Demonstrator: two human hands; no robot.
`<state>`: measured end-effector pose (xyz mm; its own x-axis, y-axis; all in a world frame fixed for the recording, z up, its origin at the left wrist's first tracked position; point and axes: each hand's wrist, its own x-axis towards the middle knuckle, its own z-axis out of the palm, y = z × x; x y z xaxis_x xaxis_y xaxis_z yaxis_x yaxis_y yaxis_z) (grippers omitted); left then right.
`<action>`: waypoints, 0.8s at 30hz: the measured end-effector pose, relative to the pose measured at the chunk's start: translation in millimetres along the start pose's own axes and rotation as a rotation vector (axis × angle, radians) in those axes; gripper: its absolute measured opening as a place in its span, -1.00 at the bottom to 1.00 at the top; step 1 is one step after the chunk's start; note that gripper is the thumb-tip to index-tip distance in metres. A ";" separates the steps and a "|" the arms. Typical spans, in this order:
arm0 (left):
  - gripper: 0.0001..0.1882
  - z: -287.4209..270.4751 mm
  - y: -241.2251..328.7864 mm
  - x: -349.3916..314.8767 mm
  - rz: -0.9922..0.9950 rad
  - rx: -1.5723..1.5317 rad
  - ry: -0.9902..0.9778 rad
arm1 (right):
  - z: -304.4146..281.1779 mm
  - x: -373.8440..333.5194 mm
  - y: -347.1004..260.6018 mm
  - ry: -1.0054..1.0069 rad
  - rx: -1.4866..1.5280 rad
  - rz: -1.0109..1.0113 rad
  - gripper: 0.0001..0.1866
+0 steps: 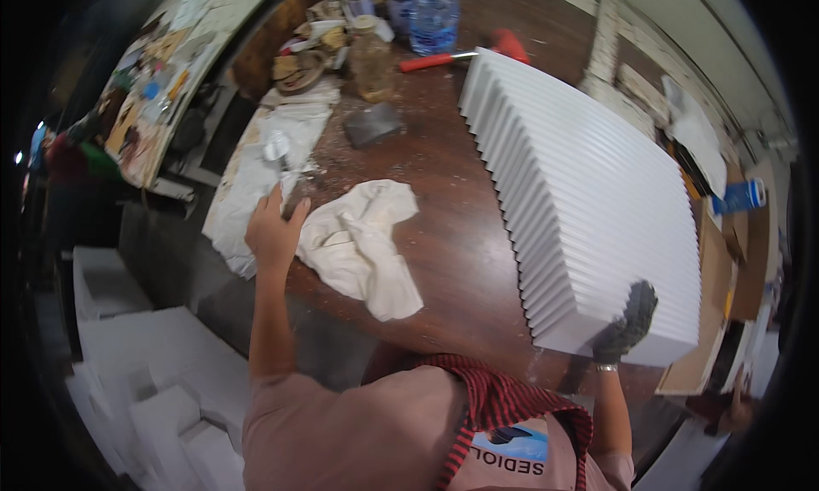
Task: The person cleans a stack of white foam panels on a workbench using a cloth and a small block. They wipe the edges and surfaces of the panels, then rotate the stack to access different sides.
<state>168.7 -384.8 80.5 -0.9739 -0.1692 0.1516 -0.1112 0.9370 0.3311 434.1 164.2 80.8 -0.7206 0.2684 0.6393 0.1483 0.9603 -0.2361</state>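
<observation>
My bare left hand (277,226) is open, thumb and fingers apart, over the edge of a white plastic sheet (235,205). Just ahead of its fingertips a small shiny whitish thing (275,145) lies on the sheet; its kind is unclear. Beside the hand's thumb a crumpled cream cloth (367,244) rests on the brown table (461,261); contact between them cannot be made out. My right hand (630,325), in a dark glove, lies with stretched fingers on the near end of a large white block with a ridged surface (597,192). It grips nothing.
Past the cloth sit a grey block (374,126), a jar (371,60), a hammer with a red handle (426,63) and a clear water bottle (433,17). White blocks (183,354) are stacked low at left. Cardboard (751,252) and a blue can (740,197) stand at right.
</observation>
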 end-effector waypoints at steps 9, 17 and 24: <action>-0.57 32.8 87.6 -71.3 0.551 -0.396 -0.373 | -8.4 -1.7 8.0 -0.068 -0.113 0.000 -0.33; -0.47 121.3 281.8 -112.9 0.878 -0.727 -0.179 | -9.7 -2.3 8.6 -0.080 -0.125 0.013 -0.31; -0.86 117.4 202.1 -155.1 0.999 -0.617 -0.567 | -10.9 -4.2 14.5 -0.066 -0.154 0.016 -0.33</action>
<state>274.0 -133.3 14.5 -0.5467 0.8085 0.2178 0.6665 0.2628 0.6976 446.6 177.8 82.6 -0.7593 0.2836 0.5857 0.2590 0.9574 -0.1277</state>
